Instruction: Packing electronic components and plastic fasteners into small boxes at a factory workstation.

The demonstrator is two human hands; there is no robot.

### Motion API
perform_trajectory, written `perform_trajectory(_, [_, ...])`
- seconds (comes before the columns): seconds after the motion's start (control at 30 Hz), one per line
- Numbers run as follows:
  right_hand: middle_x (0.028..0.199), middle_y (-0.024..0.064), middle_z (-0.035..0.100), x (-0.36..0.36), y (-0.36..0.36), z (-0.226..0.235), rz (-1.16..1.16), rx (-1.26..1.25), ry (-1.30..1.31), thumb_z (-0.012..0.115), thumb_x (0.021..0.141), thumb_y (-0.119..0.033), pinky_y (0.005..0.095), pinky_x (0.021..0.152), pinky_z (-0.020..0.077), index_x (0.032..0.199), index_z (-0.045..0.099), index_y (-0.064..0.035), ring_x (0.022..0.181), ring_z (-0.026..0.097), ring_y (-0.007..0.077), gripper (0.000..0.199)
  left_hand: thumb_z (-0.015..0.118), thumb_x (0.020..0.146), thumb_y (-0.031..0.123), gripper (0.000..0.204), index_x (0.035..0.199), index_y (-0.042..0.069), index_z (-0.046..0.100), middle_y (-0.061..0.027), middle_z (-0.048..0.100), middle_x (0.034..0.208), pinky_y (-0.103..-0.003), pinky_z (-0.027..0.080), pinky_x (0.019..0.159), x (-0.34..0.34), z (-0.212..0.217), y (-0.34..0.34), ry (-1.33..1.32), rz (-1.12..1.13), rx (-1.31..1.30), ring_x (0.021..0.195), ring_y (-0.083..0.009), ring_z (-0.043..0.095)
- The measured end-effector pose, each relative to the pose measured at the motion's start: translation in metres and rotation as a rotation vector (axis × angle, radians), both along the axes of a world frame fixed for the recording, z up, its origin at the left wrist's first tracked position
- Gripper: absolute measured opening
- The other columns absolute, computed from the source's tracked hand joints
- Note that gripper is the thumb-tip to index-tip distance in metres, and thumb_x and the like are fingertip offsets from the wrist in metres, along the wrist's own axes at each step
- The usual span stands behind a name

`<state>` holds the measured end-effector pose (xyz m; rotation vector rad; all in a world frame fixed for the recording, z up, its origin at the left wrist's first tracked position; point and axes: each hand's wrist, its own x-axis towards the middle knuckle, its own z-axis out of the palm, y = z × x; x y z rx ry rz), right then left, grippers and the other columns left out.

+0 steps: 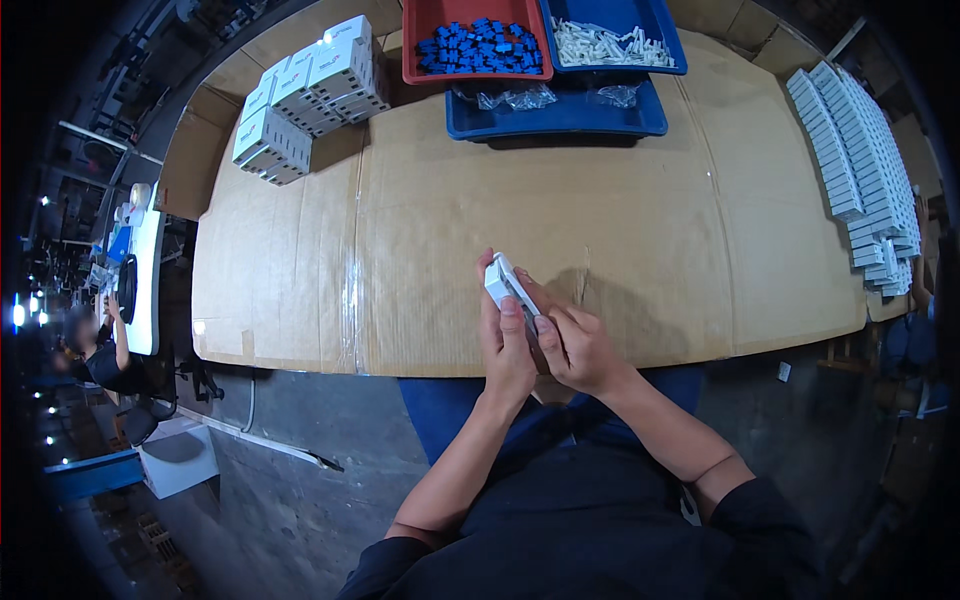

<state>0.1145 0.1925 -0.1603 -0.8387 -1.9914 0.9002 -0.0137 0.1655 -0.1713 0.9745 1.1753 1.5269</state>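
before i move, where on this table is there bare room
The brown cardboard tabletop is bare left of the left hand, below the stacked white boxes; from the right hand to the stacked white rectangular blocks; and between the hands and the lower blue plastic tray. Crowded: right edge and far side, with its red plastic tray and upper blue plastic tray.

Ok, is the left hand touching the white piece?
Touching: the head view shows the left hand gripping the white piece, its thumb laid against the near end and a fingertip showing beyond the far end.
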Motion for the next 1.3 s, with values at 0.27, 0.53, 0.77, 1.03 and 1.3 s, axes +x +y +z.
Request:
perform_trajectory(0.27, [0.148,0.0158,0.057,0.007,0.01,0.013,-0.053,-0.498,0.356,0.053,0.109,-0.031,0.0368,0.109,0.0462,0.148,0.052,0.0026,0.133,0.057,0.0252,0.051,0.059,0.099,0.045,0.089,0.164,-0.002,0.02,-0.023,0.032,0.164,-0.047,0.028,0.122,-0.01,0.004,0.008,0.235,-0.022,0.182,0.148,-0.0343,0.035])
perform_trajectory(0.53, [0.137,0.0125,0.059,0.0,-0.002,0.026,0.001,-1.05,0.616,0.066,0.103,-0.015,0.0352,0.102,0.0514,0.156,0.038,-0.0009,0.129,0.056,0.0212,0.061,0.058,0.094,0.07,0.108,0.162,-0.005,0.023,-0.028,0.042,0.154,-0.05,0.035,0.118,0.002,0.008,0.007,0.251,-0.023,0.24,0.143,-0.0385,0.043])
perform_trajectory(0.77, [0.142,0.0144,0.056,-0.022,-0.023,0.029,-0.073,-0.863,0.621,0.067,0.104,-0.02,0.0346,0.105,0.0512,0.152,0.041,0.0013,0.131,0.057,0.0214,0.058,0.044,0.088,0.089,0.115,0.146,-0.011,0.045,-0.0269,0.054,0.137,-0.051,0.045,0.106,-0.002,-0.009,0.004,0.468,0.207,0.329,0.126,-0.0399,0.055])
perform_trajectory(1.03, [0.144,0.0131,0.059,-0.021,-0.04,0.035,-0.05,-0.893,0.472,0.052,0.112,-0.025,0.0277,0.104,0.0473,0.159,0.039,0.0022,0.124,0.057,0.0118,0.056,0.032,0.096,0.081,0.102,0.132,-0.012,0.054,-0.0272,0.062,0.125,-0.05,0.048,0.102,0.001,-0.014,0.001,0.43,0.334,0.373,0.118,-0.0392,0.058])
perform_trajectory(1.3, [0.115,0.009,0.066,-0.024,-0.046,0.038,-0.127,-0.697,0.393,0.044,0.114,-0.026,0.0268,0.088,0.0479,0.14,0.053,0.0034,0.101,0.057,0.0089,0.041,0.029,0.1,0.074,0.095,0.132,-0.012,0.053,-0.0277,0.062,0.123,-0.049,0.047,0.101,0.007,-0.021,-0.002,0.382,0.337,0.403,0.117,-0.0381,0.059])
